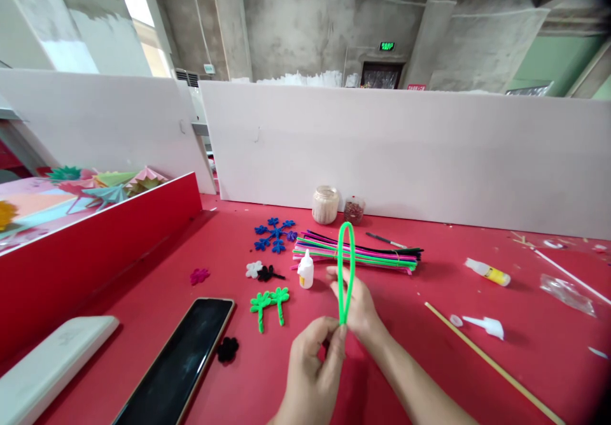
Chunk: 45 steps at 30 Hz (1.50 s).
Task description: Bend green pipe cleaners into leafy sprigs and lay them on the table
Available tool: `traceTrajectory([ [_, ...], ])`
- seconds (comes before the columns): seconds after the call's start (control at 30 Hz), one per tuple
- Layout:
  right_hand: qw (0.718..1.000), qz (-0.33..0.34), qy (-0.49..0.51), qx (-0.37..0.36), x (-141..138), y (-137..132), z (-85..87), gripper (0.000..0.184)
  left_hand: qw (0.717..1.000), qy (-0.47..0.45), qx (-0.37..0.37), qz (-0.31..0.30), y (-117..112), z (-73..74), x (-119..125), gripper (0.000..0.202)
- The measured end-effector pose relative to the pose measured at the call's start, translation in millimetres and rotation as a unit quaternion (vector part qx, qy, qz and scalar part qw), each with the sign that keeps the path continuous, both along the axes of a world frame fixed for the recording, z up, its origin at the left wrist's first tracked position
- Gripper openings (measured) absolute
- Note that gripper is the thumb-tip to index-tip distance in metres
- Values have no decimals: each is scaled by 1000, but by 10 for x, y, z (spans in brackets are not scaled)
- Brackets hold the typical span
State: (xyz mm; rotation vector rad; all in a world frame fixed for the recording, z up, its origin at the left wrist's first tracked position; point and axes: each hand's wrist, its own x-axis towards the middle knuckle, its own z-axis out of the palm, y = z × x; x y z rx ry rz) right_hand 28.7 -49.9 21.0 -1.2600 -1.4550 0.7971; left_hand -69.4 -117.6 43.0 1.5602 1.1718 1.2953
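Evidently the shaping is at an early stage. The left hand (pixel 312 358) is closed in a pinch, thumb and forefinger squeezing together the two ends of a bright green fuzzy pipe cleaner (pixel 340 259). The right hand (pixel 361 310) sits just behind, its fingers loosely curled around the lower part of the same stem. The stem is bent into one tall, narrow loop that stands upright above the hands, clear of the red desk (pixel 143 298). Only this single fold shows, with no twists, petals or added pieces, so most of its forming looks undone.

Just beyond the hands stands a small white glue bottle (pixel 305 271). Behind it lies a flat bundle of straight pipe cleaners (pixel 377 256) in green, pink, black and white, seemingly unused stock.

To the left lie finished-looking pieces:
- two small green palm-shaped chenille figures (pixel 270 303)
- a white chenille flower (pixel 254 269) touching a black one (pixel 270 275)
- a blue snowflake-like chenille cluster (pixel 275 233)
- a magenta chenille flower (pixel 199 276)
- a black chenille rosette (pixel 228 348) beside a dark-screened phone (pixel 179 361)

Farther back, a cream lidded jar (pixel 325 204) and a small clear jar of reddish-brown bits (pixel 354 210) stand near the white partition board (pixel 429 151). To the right lie a yellow-labelled glue bottle (pixel 489 273) on its side, a white nozzle cap (pixel 487 326) and a long thin wooden stick (pixel 491 364).
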Motion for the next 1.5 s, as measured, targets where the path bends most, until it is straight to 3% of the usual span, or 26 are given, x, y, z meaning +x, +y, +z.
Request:
traceTrajectory([
  [0.1, 999, 27, 29, -27, 185, -300, 105, 24, 996, -60, -60, 2, 43, 20, 0, 25],
  [0.23, 985, 106, 119, -66, 275, -633, 144, 18, 982, -109, -129, -79, 74, 6, 9, 25],
  [0.33, 986, 81, 135, -52, 270, -716, 90, 17, 972, -110, -164, -129, 79, -30, 27, 28],
  [0.57, 978, 29, 194, -72, 268, -724, 91, 26, 969, -70, -180, -151, 60, -4, 25, 31],
  [0.63, 975, -7, 208, -75, 289, -728, 102, 26, 981, -40, -154, -108, 119, 4, -38, 27],
  [0.7, 973, -44, 214, -78, 319, -725, 101, 26, 997, 19, -78, 18, 246, -19, -129, 22],
  [0.77, 972, -63, 212, -79, 349, -718, 88, 28, 976, 161, -7, 148, 424, -67, -221, 23],
  [0.8, 972, -68, 210, -80, 361, -714, 81, 28, 966, 189, 1, 176, 519, -93, -258, 25],
  [0.93, 971, -73, 213, -86, 376, -701, 61, 28, 941, 259, 14, 219, 809, -167, -309, 27],
  [1.17, 972, -75, 207, -82, 360, -704, 55, 30, 910, 328, -11, 254, 942, -182, -248, 34],
  [1.27, 972, -72, 209, -82, 364, -704, 21, 26, 905, 340, -22, 255, 1010, -167, -233, 35],
  [1.37, 972, -69, 209, -85, 369, -699, -15, 21, 905, 340, -32, 255, 1074, -142, -227, 20],
  [1.5, 972, -66, 208, -87, 367, -693, -28, 23, 922, 306, -31, 235, 1068, -92, -212, 22],
])
